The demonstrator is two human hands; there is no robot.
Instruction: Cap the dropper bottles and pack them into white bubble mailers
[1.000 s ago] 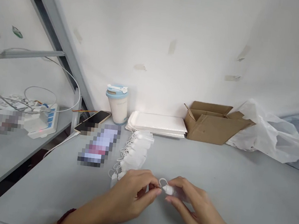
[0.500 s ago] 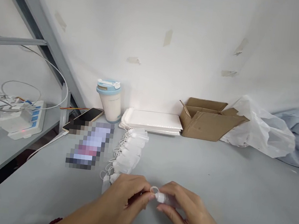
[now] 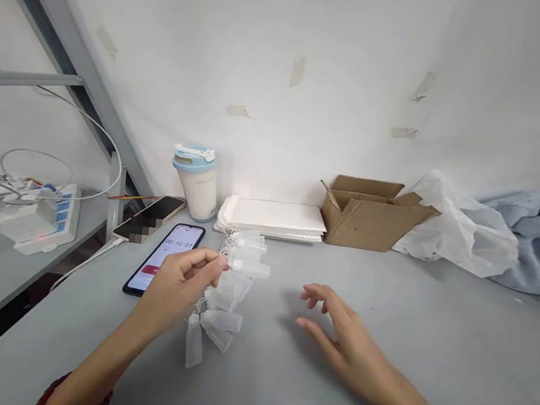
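My left hand (image 3: 187, 284) pinches the white cap end of a small translucent bottle (image 3: 253, 269), which points right above the pile. Several similar bottles (image 3: 224, 298) with thin white loops lie in a column on the grey table, partly behind my fingers. One more bottle (image 3: 194, 343) lies lengthwise at the near end of that column. Over the table to the right, my right hand (image 3: 340, 331) has its fingers apart and holds nothing.
A phone showing a timer (image 3: 167, 252) and a second phone (image 3: 151, 215) lie left, near a blue-lidded cup (image 3: 198, 184). Behind are stacked white sleeves (image 3: 273, 216), an open cardboard box (image 3: 369, 223) and a plastic bag (image 3: 462, 231). A power strip (image 3: 52, 230) sits far left.
My left hand has moved up and left to the bottle column, carrying the bottle. My right hand has let go of the bottle, opened and shifted slightly up and right.
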